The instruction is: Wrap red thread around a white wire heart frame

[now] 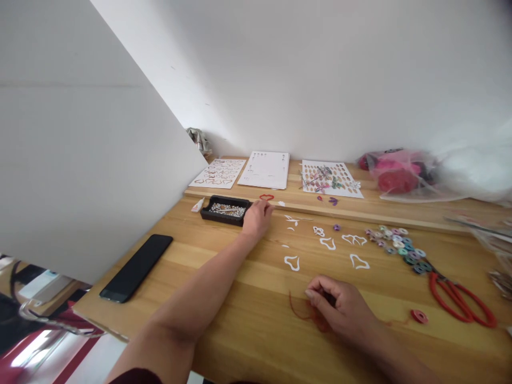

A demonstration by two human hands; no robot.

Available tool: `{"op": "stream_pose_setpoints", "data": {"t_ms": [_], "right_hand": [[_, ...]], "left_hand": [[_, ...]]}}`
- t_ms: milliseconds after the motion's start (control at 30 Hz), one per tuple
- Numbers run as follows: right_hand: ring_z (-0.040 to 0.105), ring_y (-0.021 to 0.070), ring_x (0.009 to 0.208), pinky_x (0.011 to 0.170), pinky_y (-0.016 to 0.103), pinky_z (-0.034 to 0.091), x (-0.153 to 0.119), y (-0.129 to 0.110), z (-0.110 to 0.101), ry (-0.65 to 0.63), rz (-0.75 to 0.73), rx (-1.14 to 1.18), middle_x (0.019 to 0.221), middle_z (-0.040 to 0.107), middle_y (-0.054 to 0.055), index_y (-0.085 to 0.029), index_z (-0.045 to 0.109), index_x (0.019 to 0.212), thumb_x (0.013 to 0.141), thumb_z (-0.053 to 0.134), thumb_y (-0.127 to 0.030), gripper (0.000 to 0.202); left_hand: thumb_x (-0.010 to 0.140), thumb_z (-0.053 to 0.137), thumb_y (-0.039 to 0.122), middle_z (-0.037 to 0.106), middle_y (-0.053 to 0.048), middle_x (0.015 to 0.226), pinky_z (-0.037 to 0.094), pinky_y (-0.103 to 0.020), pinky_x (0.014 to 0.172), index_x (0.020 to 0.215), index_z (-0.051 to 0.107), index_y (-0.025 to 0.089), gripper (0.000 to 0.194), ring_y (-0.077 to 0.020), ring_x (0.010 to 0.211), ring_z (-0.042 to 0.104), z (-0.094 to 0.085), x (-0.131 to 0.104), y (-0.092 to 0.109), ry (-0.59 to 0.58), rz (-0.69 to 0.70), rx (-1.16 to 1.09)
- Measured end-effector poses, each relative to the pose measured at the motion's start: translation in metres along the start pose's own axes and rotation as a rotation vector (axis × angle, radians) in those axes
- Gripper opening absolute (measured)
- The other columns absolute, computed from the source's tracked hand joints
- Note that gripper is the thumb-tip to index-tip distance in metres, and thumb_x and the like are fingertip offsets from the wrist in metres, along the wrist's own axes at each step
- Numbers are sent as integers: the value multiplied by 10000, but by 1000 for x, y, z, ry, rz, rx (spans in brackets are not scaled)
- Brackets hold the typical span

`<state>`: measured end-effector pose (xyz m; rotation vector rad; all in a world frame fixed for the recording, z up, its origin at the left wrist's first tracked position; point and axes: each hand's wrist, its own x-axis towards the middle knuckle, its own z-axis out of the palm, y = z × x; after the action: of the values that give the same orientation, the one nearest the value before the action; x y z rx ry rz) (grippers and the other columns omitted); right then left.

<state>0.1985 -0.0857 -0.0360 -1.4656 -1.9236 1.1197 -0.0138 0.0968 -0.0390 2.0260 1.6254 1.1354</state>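
My left hand (pixel 258 217) reaches to the right end of a black tray (pixel 205 213) of small beads, its fingers bent together near a red outline shape (pixel 266 197); what they hold, if anything, is too small to tell. Lower down, my right hand (pixel 336 304) has thumb and fingers pinched on red thread (pixel 298 314), which curls on the wooden table (pixel 248 341) beside it. White cut-out shapes (pixel 328 244) lie between and beyond the hands. A red spool (pixel 419 316) rests to the right of my right hand.
Orange-handled scissors (pixel 460 301) and several small thread spools (pixel 400 244) lie at the right. A black phone (pixel 137 266) and a small white tube (pixel 197 205) are at the left. Printed sheets (pixel 264 169) and a plastic bag (pixel 400 173) lie behind a wooden ledge (pixel 360 217).
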Motion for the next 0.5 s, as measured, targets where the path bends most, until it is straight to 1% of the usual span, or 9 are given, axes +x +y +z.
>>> {"op": "stream_pose_setpoints", "data": {"t_ms": [100,167,200,267,333,400,433,500], "right_hand": [[561,156,532,576,280,402,-1,-1,0,-10,4,33,564,612,-13,-222,547,760,956,471,-420,289],[565,156,526,578,282,410,-1,-1,-1,-11,0,35,557,613,-13,-222,547,764,959,464,-413,285],[563,155,518,573,282,411,-1,-1,-1,-12,0,34,555,613,-13,-221,548,766,959,459,-408,284],[560,155,508,570,285,413,0,-1,0,-17,1,28,552,612,-11,-217,550,765,959,454,-395,280],[567,162,541,577,286,415,0,0,0,3,-20,6,585,626,3,-209,564,764,950,463,-371,267],[572,168,600,594,284,416,-1,2,1,31,-63,-17,647,642,18,-198,587,772,935,475,-339,242],[565,167,613,596,281,413,-1,3,1,35,-79,-25,661,638,19,-195,594,777,931,475,-329,237],[537,156,602,583,271,396,-2,4,2,32,-90,-43,650,612,9,-193,593,766,931,476,-326,242]], "left_hand": [[927,561,358,646,-54,759,400,-271,707,687,597,199,290,-184,747,588,-1,-25,23,-125,120,4],[957,507,395,621,-47,710,366,-269,641,666,568,195,359,-168,679,558,-1,-48,39,-263,289,14],[967,489,396,619,-49,711,357,-269,627,676,568,192,364,-163,671,554,-1,-61,46,-306,354,15],[970,485,371,621,-55,720,344,-271,596,690,569,186,346,-157,647,545,-1,-85,58,-358,435,41],[970,475,297,620,-57,730,368,-269,602,702,566,180,306,-160,669,557,-2,-106,64,-413,537,43],[963,465,233,623,-56,751,408,-262,610,746,582,171,254,-161,696,574,-6,-118,68,-428,557,2],[960,459,204,633,-57,773,436,-258,627,793,600,165,222,-160,720,590,-10,-121,71,-409,544,-49],[956,454,149,665,-61,853,492,-248,691,957,627,157,173,-151,793,624,-24,-123,79,-315,511,-209]]}}
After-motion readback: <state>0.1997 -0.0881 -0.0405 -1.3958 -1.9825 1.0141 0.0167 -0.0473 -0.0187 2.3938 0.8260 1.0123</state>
